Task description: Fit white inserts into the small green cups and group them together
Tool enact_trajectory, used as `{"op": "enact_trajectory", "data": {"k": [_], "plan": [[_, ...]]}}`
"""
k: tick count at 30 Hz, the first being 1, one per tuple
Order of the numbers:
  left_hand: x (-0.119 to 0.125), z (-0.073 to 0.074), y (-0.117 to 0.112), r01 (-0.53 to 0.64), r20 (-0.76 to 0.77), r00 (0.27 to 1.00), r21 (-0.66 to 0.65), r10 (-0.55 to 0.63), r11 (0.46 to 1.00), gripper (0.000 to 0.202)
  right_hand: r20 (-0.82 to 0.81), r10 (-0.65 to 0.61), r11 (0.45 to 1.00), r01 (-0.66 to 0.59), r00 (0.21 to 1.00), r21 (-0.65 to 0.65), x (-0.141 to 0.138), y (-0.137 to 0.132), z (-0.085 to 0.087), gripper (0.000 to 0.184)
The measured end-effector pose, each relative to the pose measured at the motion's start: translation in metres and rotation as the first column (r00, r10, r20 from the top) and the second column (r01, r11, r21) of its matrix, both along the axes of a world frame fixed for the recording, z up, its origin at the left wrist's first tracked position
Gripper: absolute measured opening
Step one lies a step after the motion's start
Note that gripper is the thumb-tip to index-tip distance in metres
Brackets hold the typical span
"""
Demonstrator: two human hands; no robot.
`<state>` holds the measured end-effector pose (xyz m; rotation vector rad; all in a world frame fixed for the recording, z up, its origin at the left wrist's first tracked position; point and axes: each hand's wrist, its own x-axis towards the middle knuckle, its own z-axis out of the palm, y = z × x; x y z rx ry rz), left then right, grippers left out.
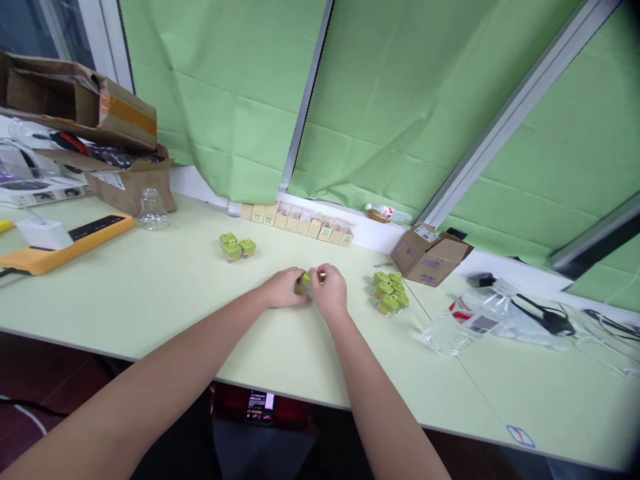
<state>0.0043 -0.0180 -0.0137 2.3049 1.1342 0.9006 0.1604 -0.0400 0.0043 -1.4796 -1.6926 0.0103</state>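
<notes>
My left hand (pixel 283 288) and my right hand (pixel 330 290) meet at the middle of the pale green table (pixel 150 293). Both have their fingers closed round one small jar with a green lid (pixel 305 280), held between them just above the tabletop. A group of three similar green-lidded jars (pixel 237 247) stands to the left, further back. A cluster of several more green-lidded jars (pixel 391 292) stands just right of my right hand. A row of small tan cartons (pixel 297 221) lines the back edge below the green blind.
An open small cardboard box (pixel 429 255) sits at the back right. A crumpled clear plastic bottle (pixel 467 321) and clear bags lie to the right. A yellow power strip (pixel 65 243), a glass jar (pixel 151 210) and stacked cardboard boxes (pixel 80 127) are at the left. A phone (pixel 260 405) lies below the table edge.
</notes>
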Motion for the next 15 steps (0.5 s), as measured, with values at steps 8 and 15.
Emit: {"op": "enact_trajectory", "data": {"k": [8, 15], "plan": [[0.012, -0.004, -0.004, -0.102, -0.061, 0.993, 0.029, 0.103, 0.994, 0.037, 0.112, -0.116, 0.993, 0.114, 0.987, 0.025, -0.006, 0.0, -0.004, 0.02], [0.016, -0.003, -0.009, -0.136, -0.103, 0.984, 0.111, 0.148, 0.984, 0.027, 0.188, -0.16, 0.985, 0.169, 0.969, -0.032, -0.01, 0.004, -0.011, 0.016]]}}
